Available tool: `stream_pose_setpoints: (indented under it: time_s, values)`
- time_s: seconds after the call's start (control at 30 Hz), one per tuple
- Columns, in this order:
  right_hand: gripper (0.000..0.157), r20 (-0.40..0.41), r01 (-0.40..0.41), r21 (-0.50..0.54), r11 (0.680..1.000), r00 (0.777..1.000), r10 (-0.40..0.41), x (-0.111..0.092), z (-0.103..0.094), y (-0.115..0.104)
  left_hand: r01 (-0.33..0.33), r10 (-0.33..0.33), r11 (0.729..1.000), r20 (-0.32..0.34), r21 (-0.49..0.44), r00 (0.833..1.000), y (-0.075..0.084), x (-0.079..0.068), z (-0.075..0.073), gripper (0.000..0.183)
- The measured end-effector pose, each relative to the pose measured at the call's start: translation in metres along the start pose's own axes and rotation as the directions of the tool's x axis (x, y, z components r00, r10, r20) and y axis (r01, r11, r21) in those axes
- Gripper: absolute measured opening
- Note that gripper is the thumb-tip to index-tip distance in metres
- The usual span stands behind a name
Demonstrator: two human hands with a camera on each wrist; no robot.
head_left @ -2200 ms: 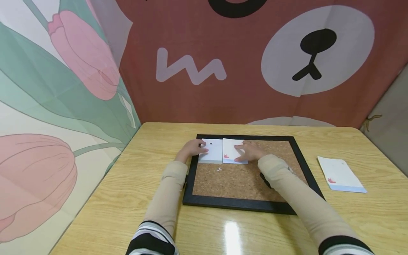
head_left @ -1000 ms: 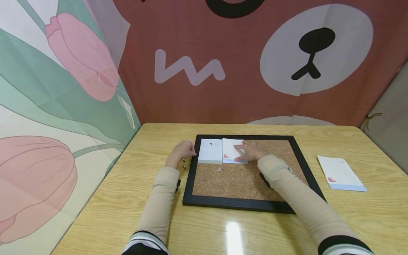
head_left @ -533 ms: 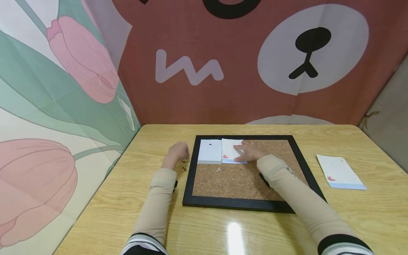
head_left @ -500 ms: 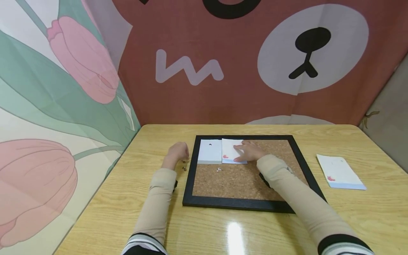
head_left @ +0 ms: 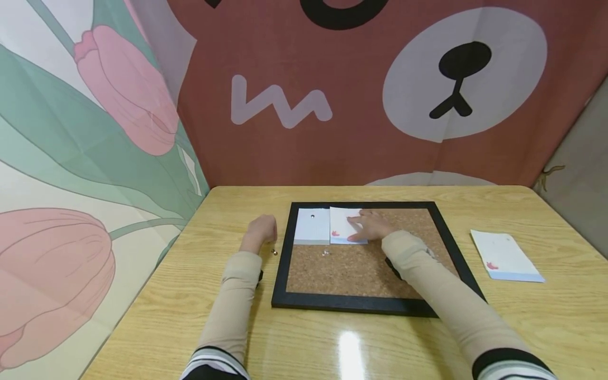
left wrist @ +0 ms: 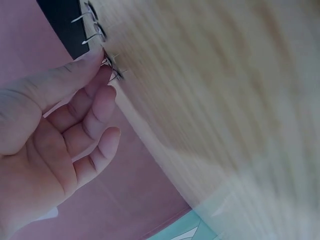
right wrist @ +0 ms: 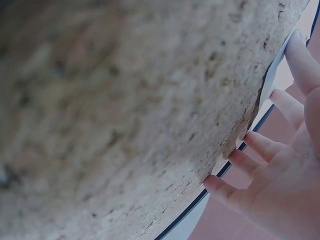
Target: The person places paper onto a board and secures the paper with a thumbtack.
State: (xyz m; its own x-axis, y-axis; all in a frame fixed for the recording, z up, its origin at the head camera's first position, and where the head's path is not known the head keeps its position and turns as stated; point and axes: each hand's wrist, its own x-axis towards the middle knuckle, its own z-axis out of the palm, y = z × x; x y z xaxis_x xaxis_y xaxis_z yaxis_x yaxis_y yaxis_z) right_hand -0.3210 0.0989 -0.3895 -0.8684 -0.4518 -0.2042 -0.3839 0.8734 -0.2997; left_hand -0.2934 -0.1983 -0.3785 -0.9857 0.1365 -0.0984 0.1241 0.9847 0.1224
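My left hand (head_left: pixel 260 230) is over the table just left of the framed cork board (head_left: pixel 347 272). In the left wrist view its thumb and index finger (left wrist: pixel 102 97) pinch at a thumbtack (left wrist: pixel 108 61), one in a row of several metal tacks. My right hand (head_left: pixel 372 226) lies with fingers spread on a white note sheet (head_left: pixel 339 224) at the board's upper middle. In the right wrist view its fingertips touch the sheet and the cork. Beside it a white note pad (head_left: pixel 304 232) bears one tack (head_left: pixel 312 216) near its top.
Small shiny bits (head_left: pixel 326 253) lie on the cork below the papers. Loose tacks (head_left: pixel 274 252) are on the table by the left hand. A stack of note sheets (head_left: pixel 507 256) with a pink print lies to the right of the board. A patterned cloth (head_left: pixel 285 148) hangs behind the table.
The left hand has left the note pad at the board's upper left and moved left, down to the tacks on the table. The right hand has stayed on the sheet.
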Motion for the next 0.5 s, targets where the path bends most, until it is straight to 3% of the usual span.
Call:
stream_pose_setpoints:
  time_s: [0.33,0.5]
  values:
    - [0.071,-0.001,-0.010,0.008,1.000,1.000,0.010,-0.0019,-0.0006,-0.0024,-0.024,0.025,1.000,-0.026,0.018,0.999,0.0012,-0.0004,0.0000,0.027]
    - [0.070,-0.001,-0.007,0.004,1.000,1.000,0.007,-0.0020,-0.0016,-0.0031,-0.040,0.035,0.997,-0.080,-0.066,0.996,0.0023,0.0011,0.0007,0.020]
